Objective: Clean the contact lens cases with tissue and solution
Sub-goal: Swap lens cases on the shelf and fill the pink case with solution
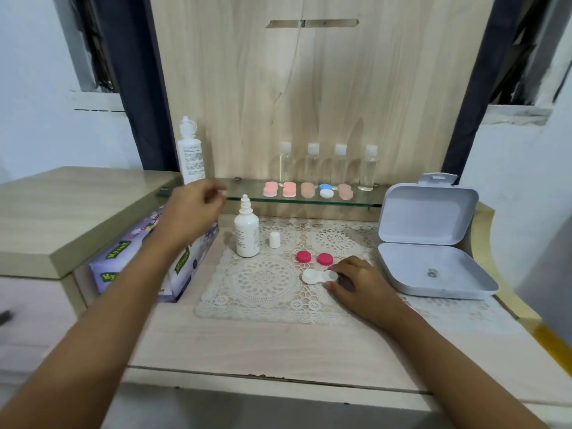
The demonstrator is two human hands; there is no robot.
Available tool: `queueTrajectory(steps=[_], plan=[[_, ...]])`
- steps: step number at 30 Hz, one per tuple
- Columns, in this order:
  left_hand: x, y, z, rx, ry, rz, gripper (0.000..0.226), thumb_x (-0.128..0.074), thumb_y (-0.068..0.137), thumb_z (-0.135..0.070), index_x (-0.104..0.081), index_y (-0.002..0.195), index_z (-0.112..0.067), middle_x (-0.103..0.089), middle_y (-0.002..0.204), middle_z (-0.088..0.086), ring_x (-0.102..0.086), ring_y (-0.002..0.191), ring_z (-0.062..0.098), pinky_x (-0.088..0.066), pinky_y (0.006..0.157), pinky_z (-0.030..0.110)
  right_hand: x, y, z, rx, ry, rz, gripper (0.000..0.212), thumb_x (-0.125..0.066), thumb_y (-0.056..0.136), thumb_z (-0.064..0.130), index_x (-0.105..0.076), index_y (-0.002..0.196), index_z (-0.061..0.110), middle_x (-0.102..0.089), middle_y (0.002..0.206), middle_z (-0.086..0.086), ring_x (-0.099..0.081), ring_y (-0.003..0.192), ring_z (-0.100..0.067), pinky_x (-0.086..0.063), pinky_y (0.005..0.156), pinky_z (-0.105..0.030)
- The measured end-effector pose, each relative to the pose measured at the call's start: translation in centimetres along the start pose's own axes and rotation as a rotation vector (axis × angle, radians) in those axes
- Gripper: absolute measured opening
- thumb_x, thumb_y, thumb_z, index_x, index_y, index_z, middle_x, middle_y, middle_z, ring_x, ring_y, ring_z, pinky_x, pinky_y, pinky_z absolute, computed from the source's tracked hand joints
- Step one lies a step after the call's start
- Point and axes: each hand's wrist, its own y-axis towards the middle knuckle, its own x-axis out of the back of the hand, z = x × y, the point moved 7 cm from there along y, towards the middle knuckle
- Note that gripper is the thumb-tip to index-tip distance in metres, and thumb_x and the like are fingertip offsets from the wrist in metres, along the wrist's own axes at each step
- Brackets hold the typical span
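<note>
- Desk (247,351): pale wood, lace doily (263,280) laid in the middle
- Box (427,215): white, lid open, right of the doily
- Tissue pack (188,267): left of the doily, partly under the left arm
- Left hand (192,212): raised over the pack, blurred; cannot tell whether it holds anything
- Right hand (359,280): on the doily, fingers (332,286) clamped on the case's right end
- Bottle (246,233): white, upright, uncapped, back left of the doily; cap (274,239) just beside
- Case (315,276): white, open, on the doily; two red lids (304,257) just behind
</note>
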Motion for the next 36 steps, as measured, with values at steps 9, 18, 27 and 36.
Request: queueTrajectory(steps=[9, 18, 27, 36], plan=[[-0.8, 2.4, 9.9, 0.002, 0.526, 0.49, 0.024, -0.052, 0.088, -0.008, -0.071, 0.101, -0.016, -0.066, 0.108, 0.005, -0.055, 0.089, 0.018, -0.04, 0.078, 0.026, 0.0, 0.0, -0.1, 0.008, 0.012, -0.02, 0.028, -0.061, 0.087, 0.032, -0.064, 0.109, 0.016, -0.053, 0.098, 0.005, -0.049, 0.096, -0.014, -0.034, 0.079, -0.019], [-2.1, 1.6, 12.1, 0.108, 0.743, 0.758, 0.031, -0.046, 0.091, -0.014, -0.062, 0.118, -0.018, -0.057, 0.124, 0.007, -0.051, 0.106, 0.02, -0.038, 0.086, 0.026, 0.0, -0.1, -0.2, 0.017, 0.023, -0.025, 0.028, -0.061, 0.086, 0.032, -0.064, 0.11, 0.018, -0.053, 0.1, 0.009, -0.05, 0.095, -0.011, -0.042, 0.083, -0.024], [-1.9, 1.6, 11.6, 0.084, 0.696, 0.674, 0.024, -0.047, 0.09, -0.012, -0.064, 0.106, -0.016, -0.059, 0.106, 0.005, -0.049, 0.09, 0.017, -0.035, 0.072, 0.025, 0.1, -0.1, 0.0, 0.019, 0.02, -0.027, 0.027, -0.062, 0.086, 0.032, -0.065, 0.108, 0.016, -0.055, 0.101, 0.006, -0.051, 0.095, -0.012, -0.044, 0.083, -0.027], [1.4, 2.2, 11.9, 0.301, -0.068, 0.18, 0.009, -0.054, 0.089, -0.006, -0.061, 0.083, -0.01, -0.06, 0.071, 0.007, -0.05, 0.056, 0.017, -0.043, 0.046, 0.02, 0.1, -0.1, -0.1, 0.014, 0.021, -0.012, 0.027, -0.062, 0.086, 0.032, -0.065, 0.108, 0.017, -0.052, 0.097, 0.009, -0.052, 0.097, -0.013, -0.044, 0.084, -0.028]])
